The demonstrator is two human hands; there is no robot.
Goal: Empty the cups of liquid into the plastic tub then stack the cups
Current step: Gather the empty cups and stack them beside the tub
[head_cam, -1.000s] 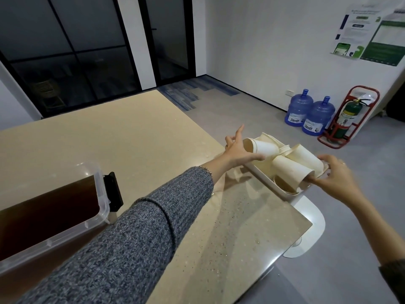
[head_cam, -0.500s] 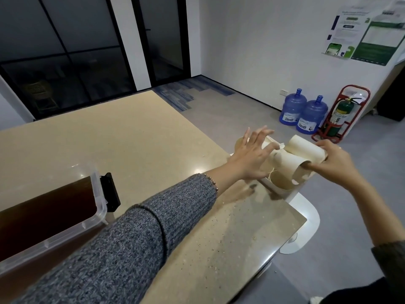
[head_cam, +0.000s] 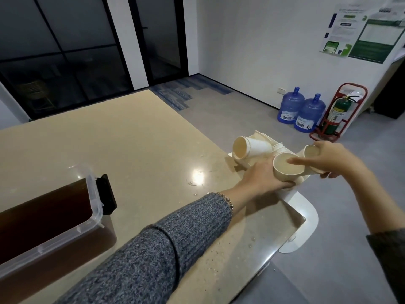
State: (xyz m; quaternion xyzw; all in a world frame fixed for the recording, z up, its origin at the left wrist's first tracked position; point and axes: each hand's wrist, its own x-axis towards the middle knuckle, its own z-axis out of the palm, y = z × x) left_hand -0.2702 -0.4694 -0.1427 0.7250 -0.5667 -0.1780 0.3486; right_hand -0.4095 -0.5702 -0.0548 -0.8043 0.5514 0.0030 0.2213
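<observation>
Several white paper cups lie on their sides in a white tray (head_cam: 237,160) at the table's far right corner. My left hand (head_cam: 262,178) grips one cup (head_cam: 287,168) from below, its mouth turned toward me. My right hand (head_cam: 333,159) holds a second cup (head_cam: 310,151) just behind it, and one of its fingers lies across the rim of the first cup. Another cup (head_cam: 252,147) lies tipped at the tray's far end. The clear plastic tub (head_cam: 94,198), filled with brown liquid, stands at the left edge of the table.
The beige table (head_cam: 142,150) ends just right of the tray; a white pedestal base (head_cam: 303,218) shows below the corner. On the floor by the wall are two blue water bottles (head_cam: 301,111) and a fire extinguisher (head_cam: 336,113) in a red stand.
My left hand has dropped from open above the cups to gripping one cup from below. My right hand has turned its cup so the mouth faces me.
</observation>
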